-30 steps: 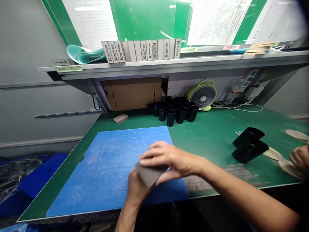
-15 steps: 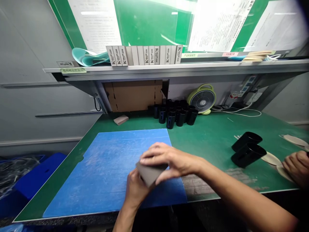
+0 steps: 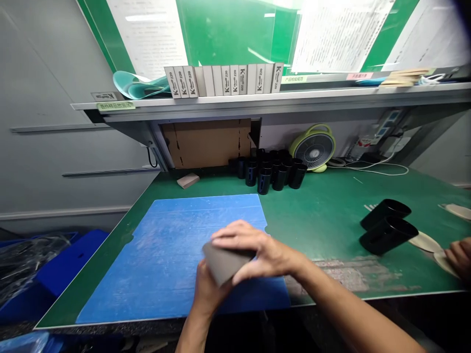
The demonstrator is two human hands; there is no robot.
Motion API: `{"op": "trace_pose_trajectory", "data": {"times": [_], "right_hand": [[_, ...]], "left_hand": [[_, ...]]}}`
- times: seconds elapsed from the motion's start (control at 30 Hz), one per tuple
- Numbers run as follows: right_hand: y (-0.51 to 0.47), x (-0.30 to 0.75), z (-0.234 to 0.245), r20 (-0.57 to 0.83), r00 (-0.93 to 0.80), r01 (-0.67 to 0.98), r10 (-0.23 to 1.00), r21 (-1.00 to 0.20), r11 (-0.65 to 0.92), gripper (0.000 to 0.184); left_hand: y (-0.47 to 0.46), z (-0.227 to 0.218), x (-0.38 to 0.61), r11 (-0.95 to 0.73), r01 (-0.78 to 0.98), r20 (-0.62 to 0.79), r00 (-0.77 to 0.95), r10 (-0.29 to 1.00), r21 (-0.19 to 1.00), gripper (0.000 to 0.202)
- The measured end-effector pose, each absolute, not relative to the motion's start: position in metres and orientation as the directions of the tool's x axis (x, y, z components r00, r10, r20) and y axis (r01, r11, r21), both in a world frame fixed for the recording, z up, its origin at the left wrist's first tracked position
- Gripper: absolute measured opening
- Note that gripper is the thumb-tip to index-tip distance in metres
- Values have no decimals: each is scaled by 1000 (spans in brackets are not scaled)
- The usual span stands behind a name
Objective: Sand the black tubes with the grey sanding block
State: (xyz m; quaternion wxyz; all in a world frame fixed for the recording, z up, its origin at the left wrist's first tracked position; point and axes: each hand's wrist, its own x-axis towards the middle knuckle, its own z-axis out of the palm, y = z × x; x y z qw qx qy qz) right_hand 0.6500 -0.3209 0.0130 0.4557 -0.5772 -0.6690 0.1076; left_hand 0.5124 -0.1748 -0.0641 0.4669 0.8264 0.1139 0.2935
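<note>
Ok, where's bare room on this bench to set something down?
Bare green bench mat shows between the blue plastic sheet and two black cylindrical holders; the sheet's far half is open too. Crowded: the black cylinder cluster at the back.

Person's working with both hands pretty close together here: the right arm (image 3: 353, 306) is reaching across from the lower right, the right hand (image 3: 267, 252) is arching over with its fingers (image 3: 235, 234) curling down, and the left hand (image 3: 210, 289) is cupping up from below.
</note>
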Motion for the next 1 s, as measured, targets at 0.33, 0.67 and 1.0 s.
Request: {"op": "trace_pose_trajectory", "data": {"times": [0.33,0.67,1.0], "right_hand": [[-344,668,-13,395,417,595,818,-799,83,63],[-377,650,-36,115,870,-80,479,-927,368,68],[-354,584,-44,-108,884,-285,455,-896,341,57]], "left_hand": [[-173,-56,510,-493,-108,355,825,441,863,30],[-175,-55,499,386,-311,55,834,549,868,72],[-169,-54,493,785,-370,-121,866,485,497,56]]}}
